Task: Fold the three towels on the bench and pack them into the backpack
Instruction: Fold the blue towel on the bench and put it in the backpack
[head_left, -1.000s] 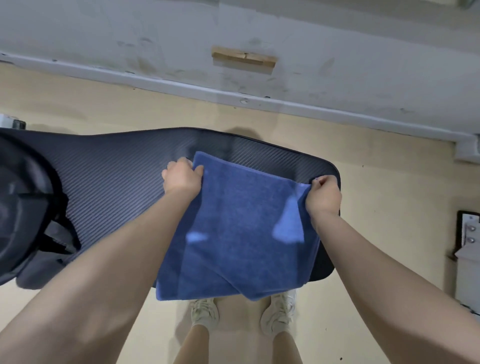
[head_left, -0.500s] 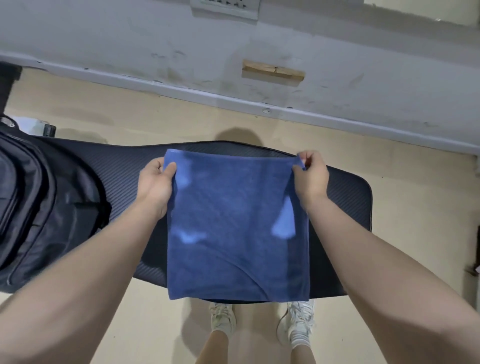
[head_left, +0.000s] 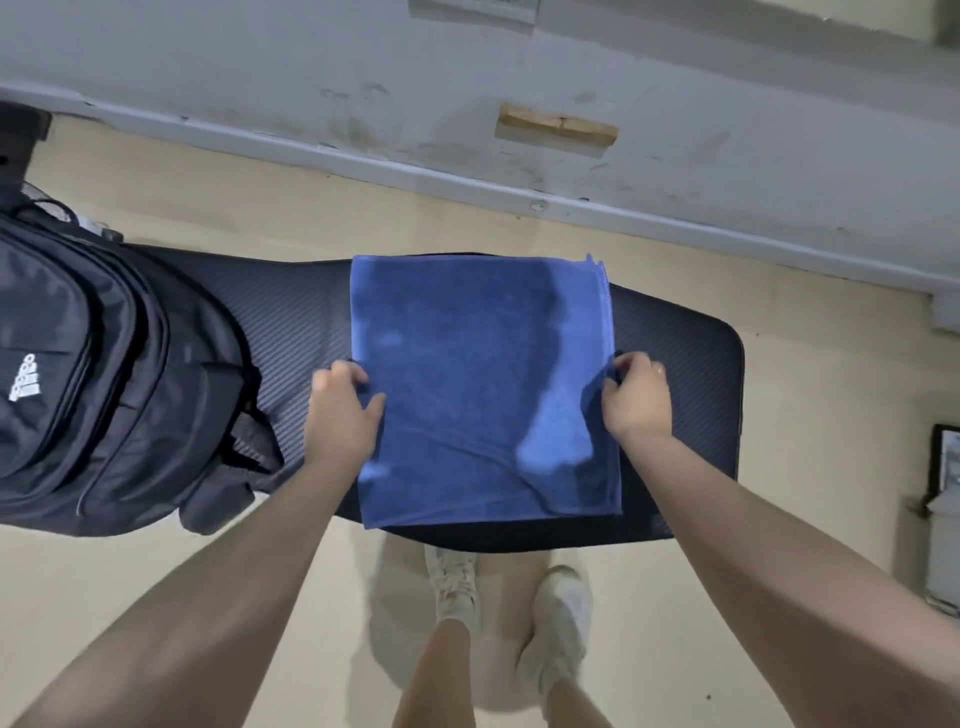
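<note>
Both forearms are bare from the bottom corners of the view up to the wrists, with no sleeve showing on either. The left hand (head_left: 343, 410) wears nothing. The right hand (head_left: 635, 397) carries a small pale glint on one finger, perhaps a ring, too small to tell for sure. Below, between the arms, two bare lower legs show. Each foot wears a white lace-up sneaker: the left sneaker (head_left: 451, 582) is narrow, with its laces visible along the top, and the right sneaker (head_left: 563, 618) looks broader and rounder at the toe. A short pale sock cuff sits above each shoe.
</note>
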